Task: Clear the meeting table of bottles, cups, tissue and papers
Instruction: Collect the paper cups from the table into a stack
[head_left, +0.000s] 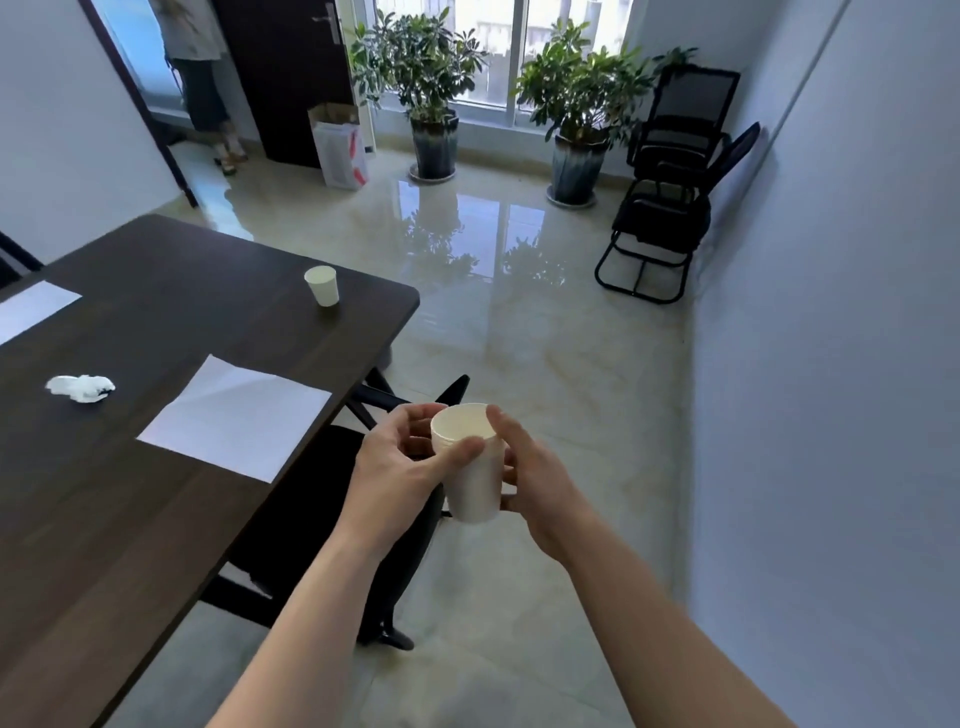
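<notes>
Table (156, 519) cropped left, fingers (460, 451) half-hiding cup (475, 488)

No legible text; only unreadable red marks on the white carton (340, 150)

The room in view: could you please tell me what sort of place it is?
Probably an office meeting room: a long dark table bearing a paper sheet and paper cup, black office chairs by the wall, potted plants by the window.

The white paper cup (475, 483) in the left hand (395, 467) and right hand (540, 483) looks smooth and matt. Left of them, the dark wood-grain table (130, 519) is dull; beyond, the pale tiled floor (519, 338) gleams glossy.
</notes>
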